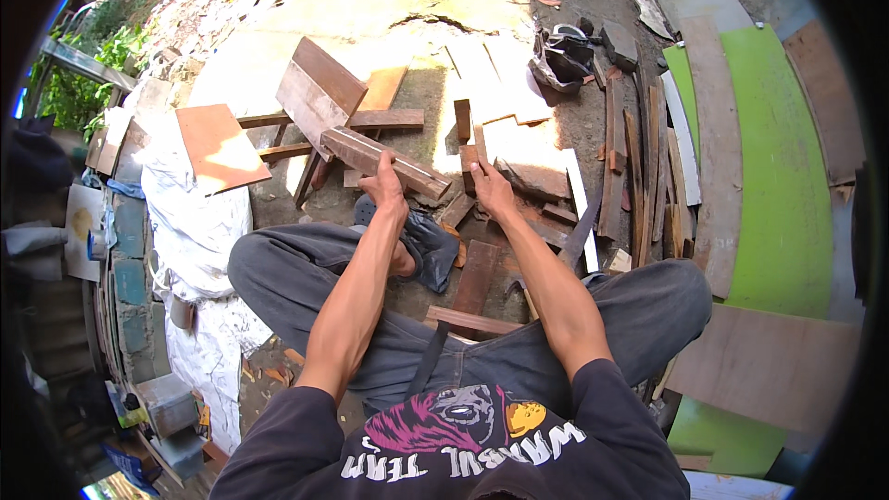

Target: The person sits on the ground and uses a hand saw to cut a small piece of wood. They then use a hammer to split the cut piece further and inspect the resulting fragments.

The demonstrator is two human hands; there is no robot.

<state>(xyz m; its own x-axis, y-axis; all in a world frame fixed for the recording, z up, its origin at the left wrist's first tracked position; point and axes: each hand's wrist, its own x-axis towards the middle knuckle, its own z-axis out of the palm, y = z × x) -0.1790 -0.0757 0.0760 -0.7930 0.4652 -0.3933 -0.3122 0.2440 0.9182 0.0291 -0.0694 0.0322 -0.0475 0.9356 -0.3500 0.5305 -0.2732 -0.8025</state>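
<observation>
I sit cross-legged on the ground among cut pieces of wood. My left hand [386,190] is closed on the near side of a thick brown wooden piece [384,160], its thumb lying on top. Beyond that piece stands a tilted brown board [315,97]; whether the two are joined I cannot tell. To the right, my right hand [493,190] grips a small brown wood block [471,158] between thumb and fingers. A darker upright wood piece [462,118] shows just past the block. Between my legs lies a reddish-brown plank [476,276].
An orange-brown panel [222,150] leans at the left near white sheeting [199,231]. Long wood strips [639,171] lie to the right, beside large green panels [778,167]. A dark bag-like bundle [560,60] sits far right of centre. Dark plastic [433,250] lies by my foot.
</observation>
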